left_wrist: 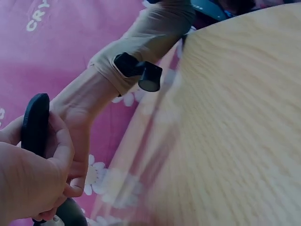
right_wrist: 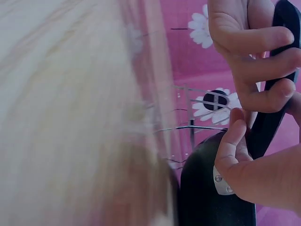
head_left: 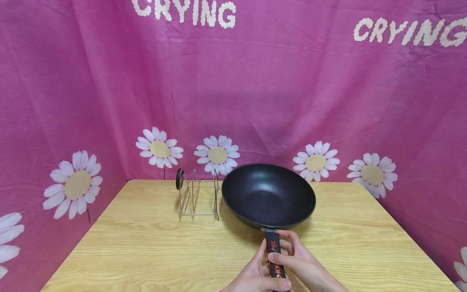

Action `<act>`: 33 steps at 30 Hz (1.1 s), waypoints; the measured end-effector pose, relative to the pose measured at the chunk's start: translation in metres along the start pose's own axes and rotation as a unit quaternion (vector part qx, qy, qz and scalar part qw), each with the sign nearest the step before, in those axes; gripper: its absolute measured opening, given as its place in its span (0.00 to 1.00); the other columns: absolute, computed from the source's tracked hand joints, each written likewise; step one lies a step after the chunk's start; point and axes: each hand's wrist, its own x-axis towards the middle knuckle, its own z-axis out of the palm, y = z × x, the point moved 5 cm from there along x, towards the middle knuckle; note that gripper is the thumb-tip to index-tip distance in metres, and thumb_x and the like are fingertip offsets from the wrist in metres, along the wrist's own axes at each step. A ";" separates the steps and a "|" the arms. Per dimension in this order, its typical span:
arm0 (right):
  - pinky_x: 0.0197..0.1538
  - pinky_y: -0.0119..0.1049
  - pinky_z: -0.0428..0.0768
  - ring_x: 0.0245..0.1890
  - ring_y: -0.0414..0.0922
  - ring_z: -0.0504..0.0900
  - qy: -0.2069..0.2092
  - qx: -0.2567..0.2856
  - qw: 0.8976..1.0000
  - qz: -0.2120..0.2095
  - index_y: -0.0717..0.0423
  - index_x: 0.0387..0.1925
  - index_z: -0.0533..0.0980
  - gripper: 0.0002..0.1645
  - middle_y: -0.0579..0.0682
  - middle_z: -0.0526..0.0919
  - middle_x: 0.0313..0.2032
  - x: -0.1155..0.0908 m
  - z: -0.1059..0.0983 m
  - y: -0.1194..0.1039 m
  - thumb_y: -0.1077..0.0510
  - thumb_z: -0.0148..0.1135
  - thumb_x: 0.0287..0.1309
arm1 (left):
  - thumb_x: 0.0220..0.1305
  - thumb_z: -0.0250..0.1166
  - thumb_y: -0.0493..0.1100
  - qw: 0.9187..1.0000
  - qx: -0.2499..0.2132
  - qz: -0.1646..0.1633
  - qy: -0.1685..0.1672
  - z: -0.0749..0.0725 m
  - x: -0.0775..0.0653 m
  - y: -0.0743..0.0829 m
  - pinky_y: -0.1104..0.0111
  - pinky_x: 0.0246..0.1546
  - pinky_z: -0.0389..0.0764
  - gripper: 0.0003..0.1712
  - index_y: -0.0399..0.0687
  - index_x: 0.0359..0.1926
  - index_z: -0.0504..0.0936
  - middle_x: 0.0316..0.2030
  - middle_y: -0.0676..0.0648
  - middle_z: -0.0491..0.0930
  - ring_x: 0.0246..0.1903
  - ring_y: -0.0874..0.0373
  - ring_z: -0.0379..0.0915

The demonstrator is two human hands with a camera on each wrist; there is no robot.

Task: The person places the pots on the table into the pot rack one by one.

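A black wok [head_left: 268, 196] shows its dark inside in the head view, its long handle [head_left: 273, 245] with red lettering pointing toward me. My left hand [head_left: 260, 273] grips the handle near its end, thumb on top; in the right wrist view its fingers [right_wrist: 265, 70] curl round the handle. Closer to the bowl, my right hand [head_left: 303, 259] also holds the handle, with its thumb across the top. Seen from the right wrist, this hand [right_wrist: 258, 174] is beside the riveted bracket [right_wrist: 222, 181] where handle meets bowl. The wok's underside is hidden in the head view.
A wire rack [head_left: 198, 196] stands on the wooden table [head_left: 146, 243], just left of the wok, with a round black piece [head_left: 179, 179] at its left end. Pink cloth [head_left: 262, 93] printed with daisies and lettering hangs behind and at both sides of the table.
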 end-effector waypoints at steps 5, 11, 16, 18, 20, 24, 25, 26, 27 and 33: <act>0.57 0.38 0.75 0.51 0.47 0.82 -0.008 0.012 1.000 0.004 0.62 0.69 0.47 0.44 0.62 0.73 0.62 0.000 0.000 -0.001 0.55 0.62 0.65 | 0.61 0.69 0.33 1.000 -0.013 0.003 -0.005 0.002 -0.001 0.002 0.67 0.42 0.83 0.63 0.63 0.79 0.31 0.52 0.42 0.80 0.40 0.57 0.83; 0.56 0.36 0.76 0.51 0.46 0.82 -0.010 0.010 1.000 0.004 0.62 0.70 0.46 0.45 0.59 0.76 0.60 -0.003 -0.001 -0.002 0.55 0.62 0.65 | 0.60 0.70 0.35 1.000 -0.003 -0.005 0.013 0.000 -0.001 0.000 0.68 0.43 0.82 0.65 0.61 0.79 0.29 0.51 0.41 0.79 0.40 0.59 0.82; 0.56 0.33 0.73 0.53 0.45 0.82 -0.005 0.005 1.000 -0.004 0.60 0.71 0.46 0.46 0.57 0.76 0.60 -0.004 0.000 -0.007 0.56 0.64 0.63 | 0.60 0.70 0.35 0.999 -0.004 -0.013 0.029 0.001 -0.001 0.001 0.67 0.45 0.82 0.66 0.59 0.79 0.28 0.52 0.40 0.79 0.42 0.58 0.82; 0.56 0.33 0.73 0.54 0.45 0.81 -0.005 0.001 1.000 -0.015 0.61 0.71 0.46 0.46 0.58 0.75 0.61 -0.003 0.001 -0.009 0.56 0.64 0.63 | 0.60 0.70 0.36 1.000 0.002 -0.007 0.025 0.000 -0.002 0.003 0.67 0.44 0.82 0.66 0.60 0.79 0.28 0.53 0.40 0.79 0.43 0.58 0.82; 0.57 0.33 0.73 0.55 0.46 0.80 0.004 -0.002 1.000 -0.024 0.60 0.70 0.47 0.46 0.59 0.74 0.61 -0.004 0.001 -0.011 0.57 0.64 0.62 | 0.60 0.71 0.36 1.000 0.009 0.003 0.016 0.001 -0.002 0.005 0.68 0.43 0.82 0.65 0.62 0.79 0.30 0.54 0.39 0.78 0.42 0.58 0.81; 0.57 0.36 0.73 0.57 0.48 0.79 0.019 -0.011 0.999 -0.040 0.59 0.70 0.50 0.45 0.61 0.73 0.62 -0.006 0.002 -0.016 0.57 0.66 0.61 | 0.60 0.71 0.36 1.000 0.013 0.016 0.002 0.003 -0.003 0.010 0.69 0.42 0.82 0.64 0.66 0.79 0.33 0.54 0.39 0.76 0.41 0.60 0.81; 0.58 0.37 0.73 0.58 0.49 0.78 0.023 -0.013 0.999 -0.040 0.58 0.69 0.51 0.44 0.61 0.73 0.62 -0.006 0.003 -0.017 0.57 0.66 0.60 | 0.59 0.71 0.36 1.000 0.015 0.016 0.002 0.004 -0.003 0.011 0.69 0.42 0.82 0.64 0.67 0.79 0.33 0.54 0.39 0.76 0.41 0.60 0.81; 0.58 0.37 0.72 0.58 0.50 0.78 0.023 -0.014 0.999 -0.042 0.58 0.69 0.51 0.44 0.62 0.73 0.62 -0.006 0.004 -0.018 0.56 0.66 0.61 | 0.59 0.71 0.36 1.000 0.015 0.019 0.001 0.005 -0.003 0.012 0.69 0.41 0.82 0.64 0.67 0.79 0.33 0.55 0.39 0.75 0.40 0.60 0.82; 0.58 0.38 0.72 0.59 0.50 0.78 0.022 -0.014 0.999 -0.044 0.58 0.70 0.51 0.44 0.62 0.73 0.63 -0.006 0.004 -0.020 0.56 0.66 0.61 | 0.59 0.71 0.36 1.000 0.017 0.019 0.003 0.005 -0.003 0.013 0.69 0.41 0.82 0.65 0.67 0.79 0.33 0.55 0.39 0.75 0.40 0.60 0.82; 0.58 0.38 0.73 0.57 0.45 0.80 0.011 -0.012 0.998 -0.053 0.58 0.70 0.49 0.44 0.63 0.71 0.64 -0.006 0.007 -0.025 0.58 0.65 0.62 | 0.57 0.73 0.37 0.999 0.026 0.021 0.022 0.004 -0.005 0.015 0.68 0.41 0.83 0.66 0.66 0.79 0.34 0.55 0.39 0.76 0.40 0.58 0.82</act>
